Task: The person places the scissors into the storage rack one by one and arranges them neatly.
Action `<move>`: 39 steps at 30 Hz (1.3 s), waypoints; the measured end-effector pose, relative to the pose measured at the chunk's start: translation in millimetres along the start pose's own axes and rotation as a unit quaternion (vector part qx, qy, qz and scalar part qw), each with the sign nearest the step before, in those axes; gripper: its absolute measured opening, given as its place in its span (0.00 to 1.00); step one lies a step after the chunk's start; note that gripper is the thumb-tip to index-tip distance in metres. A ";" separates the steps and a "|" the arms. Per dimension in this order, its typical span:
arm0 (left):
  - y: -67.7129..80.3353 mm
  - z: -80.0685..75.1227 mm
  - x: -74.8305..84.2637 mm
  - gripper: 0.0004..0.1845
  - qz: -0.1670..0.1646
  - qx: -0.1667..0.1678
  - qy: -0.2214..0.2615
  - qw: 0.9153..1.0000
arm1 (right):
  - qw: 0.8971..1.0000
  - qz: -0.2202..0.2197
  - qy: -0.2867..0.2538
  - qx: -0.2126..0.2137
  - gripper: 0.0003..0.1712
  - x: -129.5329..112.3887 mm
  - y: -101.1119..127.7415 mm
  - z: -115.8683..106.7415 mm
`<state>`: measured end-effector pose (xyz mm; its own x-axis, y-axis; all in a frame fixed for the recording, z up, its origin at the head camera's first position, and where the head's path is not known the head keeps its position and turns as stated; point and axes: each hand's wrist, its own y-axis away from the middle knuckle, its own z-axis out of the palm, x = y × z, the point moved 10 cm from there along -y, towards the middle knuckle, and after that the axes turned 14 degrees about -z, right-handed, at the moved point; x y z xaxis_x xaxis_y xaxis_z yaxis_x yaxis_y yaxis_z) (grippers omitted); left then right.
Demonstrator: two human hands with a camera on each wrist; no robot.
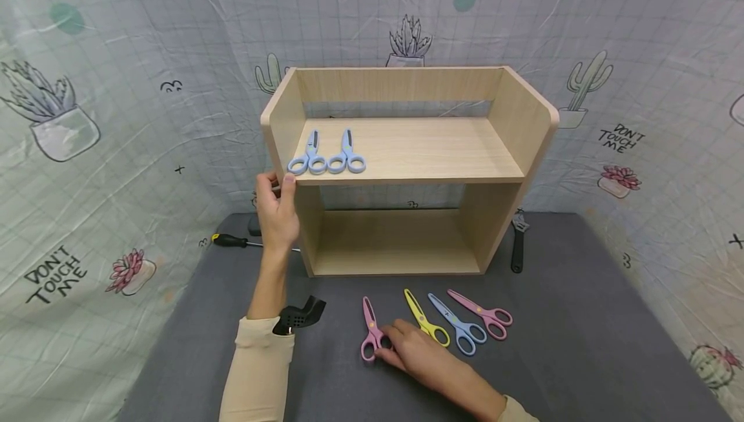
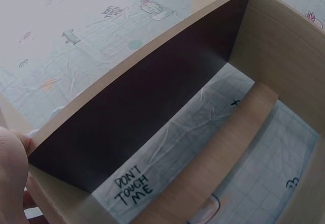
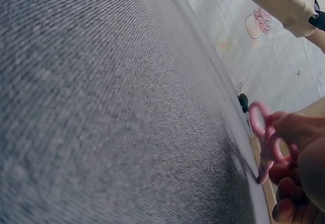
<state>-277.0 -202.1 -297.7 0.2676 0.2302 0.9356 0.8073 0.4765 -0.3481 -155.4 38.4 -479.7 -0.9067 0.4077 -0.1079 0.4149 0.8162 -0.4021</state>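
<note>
My left hand (image 1: 278,218) grips the left side of a light wooden two-tier shelf (image 1: 430,150), thumb on its front edge beside the upper board. In the left wrist view, fingers show at the corner of the dark underside (image 2: 147,102) of that board. Two pairs of blue scissors (image 1: 312,144) lie side by side at the upper board's left end. On the grey table, my right hand (image 1: 421,354) pinches pink scissors (image 1: 370,315) by the handle, blades toward the shelf. To their right lie yellow scissors (image 1: 415,309), blue scissors (image 1: 446,310) and another pink pair (image 1: 467,303).
A screwdriver (image 1: 231,240) with a black and yellow handle lies left of the shelf, its shaft passing behind my left wrist. An adjustable wrench (image 1: 517,251) lies to the shelf's right. Behind everything hangs a cactus-printed cloth (image 1: 221,118).
</note>
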 end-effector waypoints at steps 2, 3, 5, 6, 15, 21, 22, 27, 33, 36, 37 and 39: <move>0.3 -0.3 0.2 0.23 -0.001 0.001 -0.002 1.000 | 1.000 0.002 -0.019 0.013 0.20 0.8 -0.3 -1.7; 0.6 -0.3 0.6 0.22 -0.001 0.001 -0.003 1.000 | 0.999 0.003 -0.030 0.019 0.20 1.3 -0.5 -2.5; 1.1 -0.3 1.1 0.22 -0.002 0.000 -0.003 1.000 | 0.998 0.005 -0.047 0.030 0.20 1.6 -0.9 -4.5; 1.2 -0.3 1.2 0.22 -0.002 0.000 -0.003 1.000 | 0.998 0.003 -0.053 0.035 0.19 1.4 -1.3 -5.7; 0.5 -0.1 -0.2 0.22 -0.004 0.001 -0.007 1.000 | 0.996 -0.017 -0.036 0.080 0.20 -4.6 -6.4 -25.4; 0.2 -0.5 -0.5 0.23 -0.001 0.001 -0.005 1.000 | 0.993 -0.033 -0.015 0.112 0.20 -9.8 -13.9 -56.3; 0.1 -0.4 -0.6 0.23 -0.001 0.000 -0.004 1.000 | 0.993 -0.034 -0.016 0.116 0.20 -10.2 -15.5 -61.5; -0.5 -0.1 -1.5 0.21 -0.001 -0.001 0.003 1.000 | 0.989 -0.053 -0.017 0.139 0.23 -12.6 -24.3 -90.8; 0.4 0.7 1.4 0.19 -0.009 0.001 -0.002 1.000 | 0.979 -0.087 0.012 0.185 0.27 -16.9 -35.2 -131.2; 8.1 0.2 15.8 0.18 -0.012 -0.002 -0.003 1.000 | 0.973 -0.101 0.026 0.207 0.27 -17.2 -40.9 -150.9; 10.9 -0.1 20.9 0.18 -0.013 -0.003 -0.003 1.000 | 0.971 -0.103 0.030 0.212 0.28 -16.7 -42.8 -157.0; 16.4 -0.7 30.9 0.18 -0.012 -0.005 -0.002 1.000 | 0.970 -0.104 0.034 0.219 0.28 -15.0 -46.0 -168.7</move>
<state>-255.1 -187.7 -274.4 0.2463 0.2235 0.9431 0.8180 0.4739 -0.3259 -148.1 63.7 -306.2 -0.9541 0.2906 0.0717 0.1376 0.6385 -0.7572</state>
